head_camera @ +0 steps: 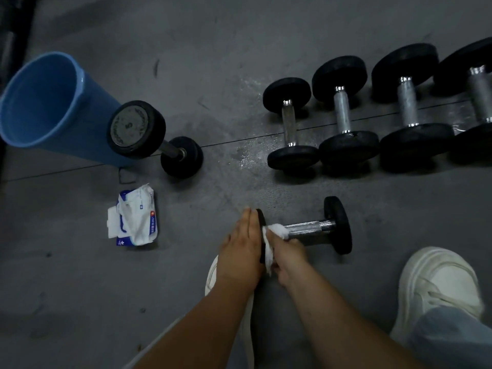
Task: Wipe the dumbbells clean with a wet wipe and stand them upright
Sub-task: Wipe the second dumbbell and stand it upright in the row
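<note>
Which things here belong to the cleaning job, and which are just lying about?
In the job: dumbbell being wiped, left hand against its end, wet wipe in the right hand, wipe pack, upright dumbbell, row of four dumbbells lying down.
Just about: blue bin, white shoe.

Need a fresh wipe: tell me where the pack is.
Head view: the wipe pack lies on the floor, left of the left hand, below the blue bucket.

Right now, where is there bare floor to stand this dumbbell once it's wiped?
Bare floor lies between the upright dumbbell and the row of lying dumbbells, and between the wipe pack and the left hand. Crowded: the row at right, packed plate to plate, and around the bin.
</note>
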The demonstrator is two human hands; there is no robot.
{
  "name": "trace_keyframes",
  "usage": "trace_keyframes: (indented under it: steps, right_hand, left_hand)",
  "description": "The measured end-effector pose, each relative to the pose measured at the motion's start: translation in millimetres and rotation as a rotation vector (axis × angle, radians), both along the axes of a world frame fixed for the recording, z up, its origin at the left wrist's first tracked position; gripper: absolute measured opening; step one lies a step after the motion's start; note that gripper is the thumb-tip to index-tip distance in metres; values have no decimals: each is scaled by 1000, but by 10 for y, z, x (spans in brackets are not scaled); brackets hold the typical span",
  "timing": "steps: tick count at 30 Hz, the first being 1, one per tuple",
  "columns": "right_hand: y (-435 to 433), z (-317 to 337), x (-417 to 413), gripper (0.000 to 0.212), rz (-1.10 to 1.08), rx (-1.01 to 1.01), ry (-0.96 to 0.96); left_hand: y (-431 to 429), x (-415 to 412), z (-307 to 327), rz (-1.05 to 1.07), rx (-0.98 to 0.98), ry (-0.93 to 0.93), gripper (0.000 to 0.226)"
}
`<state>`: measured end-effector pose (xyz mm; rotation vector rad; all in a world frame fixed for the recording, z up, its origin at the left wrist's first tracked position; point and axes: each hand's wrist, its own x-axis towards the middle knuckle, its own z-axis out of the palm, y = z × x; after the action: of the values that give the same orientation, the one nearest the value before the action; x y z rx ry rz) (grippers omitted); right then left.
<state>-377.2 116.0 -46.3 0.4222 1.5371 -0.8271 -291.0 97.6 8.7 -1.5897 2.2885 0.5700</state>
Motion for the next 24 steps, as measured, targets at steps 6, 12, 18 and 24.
trace_keyframes:
  steps: [6,12,18,24]
  right_hand:
    - [45,99,60,31,-181,-20,41]
    - [-96,57,33,31,-42,-9,16]
    - [-9,115,135,25,-107,45,136]
    - [50,137,193,19,-152,38,121]
  left_hand:
    - [-256,32,36,-227,-52,-63,113]
    - [-230,47,34,-210,6,-87,109]
    - [-131,50,-20,-158,-8,-61,98]
    - [-56,85,-67,-113,-43,-28,104]
